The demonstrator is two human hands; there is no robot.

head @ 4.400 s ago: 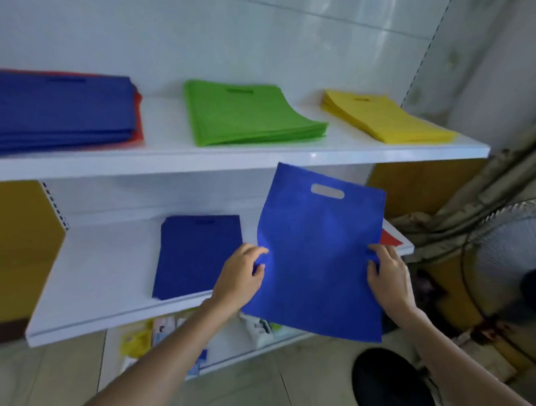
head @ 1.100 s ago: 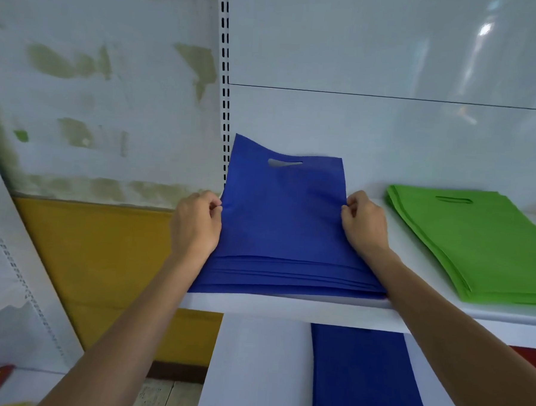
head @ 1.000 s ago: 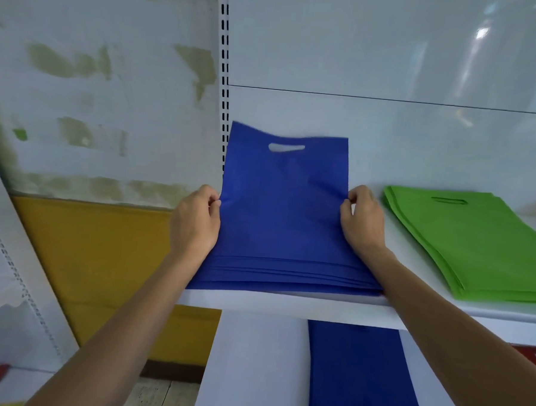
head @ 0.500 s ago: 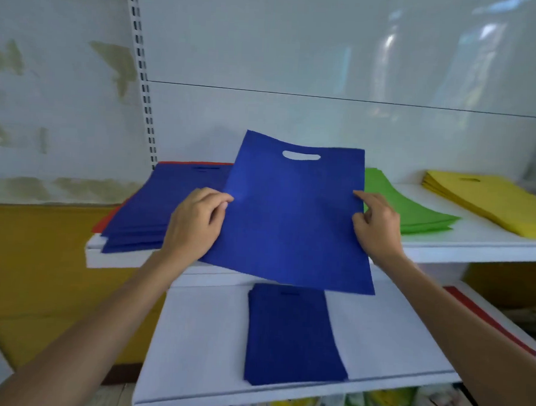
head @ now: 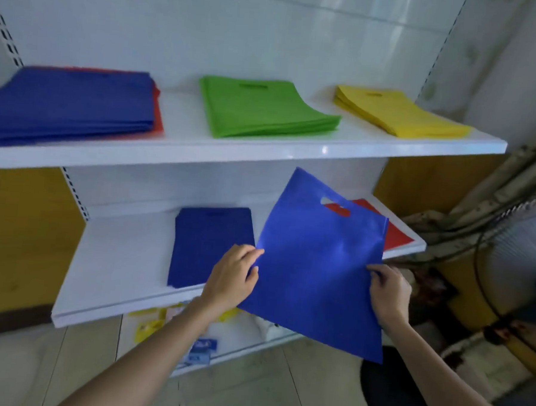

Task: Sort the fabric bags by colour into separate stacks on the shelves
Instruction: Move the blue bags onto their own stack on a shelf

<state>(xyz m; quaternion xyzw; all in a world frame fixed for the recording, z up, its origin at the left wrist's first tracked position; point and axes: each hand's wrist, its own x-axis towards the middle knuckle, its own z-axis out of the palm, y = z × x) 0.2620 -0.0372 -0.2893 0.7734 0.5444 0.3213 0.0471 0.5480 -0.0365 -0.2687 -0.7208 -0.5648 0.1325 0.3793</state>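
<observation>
My left hand (head: 231,278) and right hand (head: 391,291) pinch the blue bag (head: 316,267) by its 2 side edges. Limp cloth may fold on landing, skewing the blue stack (head: 210,243) by the front edge of the lower shelf (head: 118,257).

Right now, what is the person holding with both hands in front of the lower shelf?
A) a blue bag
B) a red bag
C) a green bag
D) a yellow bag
A: the left hand and the right hand pinch the side edges of a blue bag, while the green stack and the yellow stack lie untouched on the top shelf.
</observation>
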